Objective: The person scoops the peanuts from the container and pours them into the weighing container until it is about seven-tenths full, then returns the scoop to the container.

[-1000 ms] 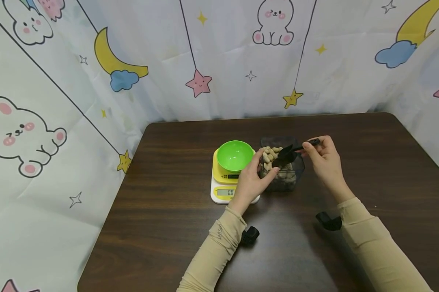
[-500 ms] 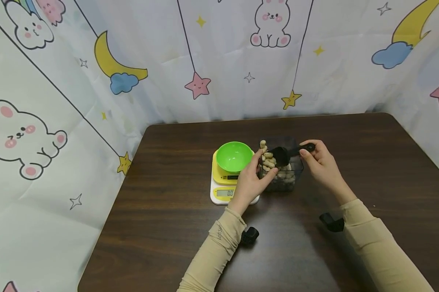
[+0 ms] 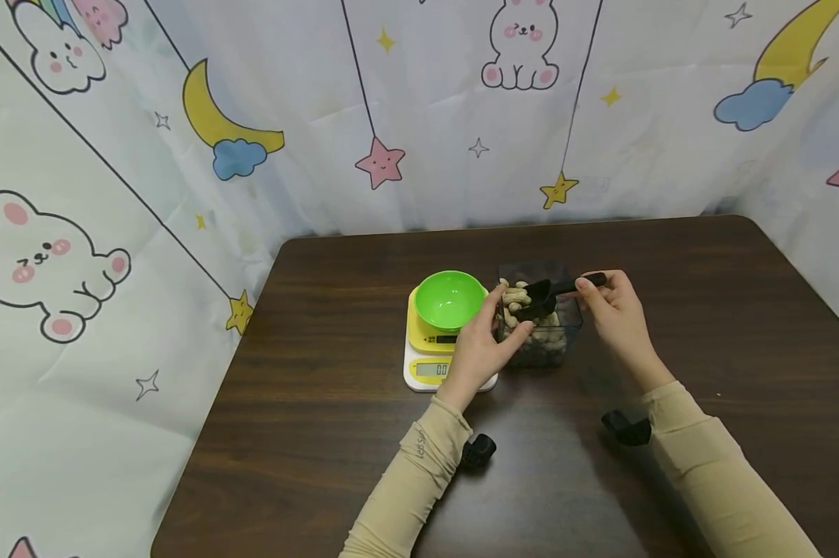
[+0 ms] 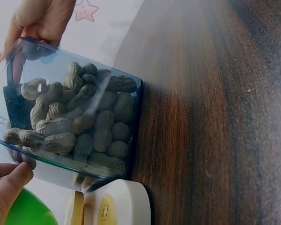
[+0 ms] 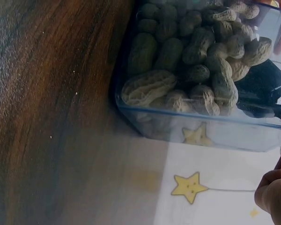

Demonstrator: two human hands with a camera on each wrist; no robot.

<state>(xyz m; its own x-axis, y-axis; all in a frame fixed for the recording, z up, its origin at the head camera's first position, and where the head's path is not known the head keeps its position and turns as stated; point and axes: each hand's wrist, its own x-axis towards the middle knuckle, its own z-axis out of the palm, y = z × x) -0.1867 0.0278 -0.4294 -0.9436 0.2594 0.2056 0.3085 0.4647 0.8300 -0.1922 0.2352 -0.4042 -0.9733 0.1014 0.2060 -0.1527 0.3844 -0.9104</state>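
Note:
A clear dark-tinted plastic container (image 3: 571, 316) stands on the table, partly filled with unshelled peanuts (image 3: 516, 297). My left hand (image 3: 477, 353) grips its near left corner, thumb on the front wall and fingers along the left side. With thumb and fingers, my right hand (image 3: 618, 322) pinches the handle of a black scoop (image 3: 541, 298) from the right. The scoop's head is down inside the container among the peanuts. Through the clear wall in the left wrist view, the dark scoop (image 4: 18, 108) shows beside the upper peanuts (image 4: 51, 105).
Left of the container, a yellow-and-white kitchen scale (image 3: 419, 378) bears a green bowl (image 3: 450, 298) with nothing in it. Its display reads 0.0. The dark wooden table (image 3: 308, 403) ends at a printed curtain (image 3: 433, 101) behind.
The right hand has tipped and shifted the scoop among the peanuts, and the peanuts near the back left corner have moved. The left hand keeps its place on the container.

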